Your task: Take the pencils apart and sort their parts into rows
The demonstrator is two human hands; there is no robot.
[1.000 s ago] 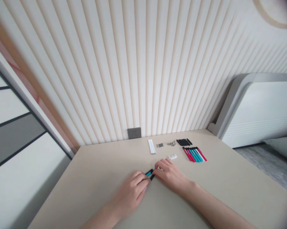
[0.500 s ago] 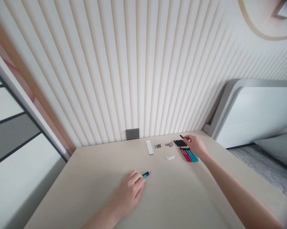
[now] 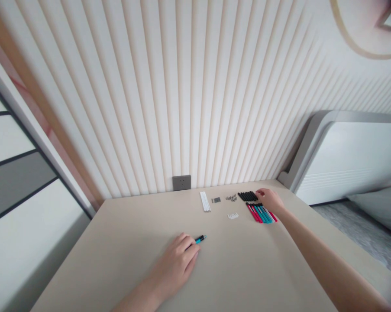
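Note:
My left hand rests on the beige table, its fingers closed around a teal-and-black pen whose tip points right. My right hand is far off at the back right. Its fingertips touch the end of a tight row of black pen parts, just above a row of red, teal and white pens. The hand covers part of both rows. Whether it holds a black piece is hidden.
White sticks, a small grey part, a cluster of small metal screws and white pieces lie on the table's far side. A wall socket sits behind them. A bed stands to the right.
My right hand has left the pen in my left hand and gone to the back right rows. The black piece at its fingers earlier no longer shows. My left hand keeps the pen.

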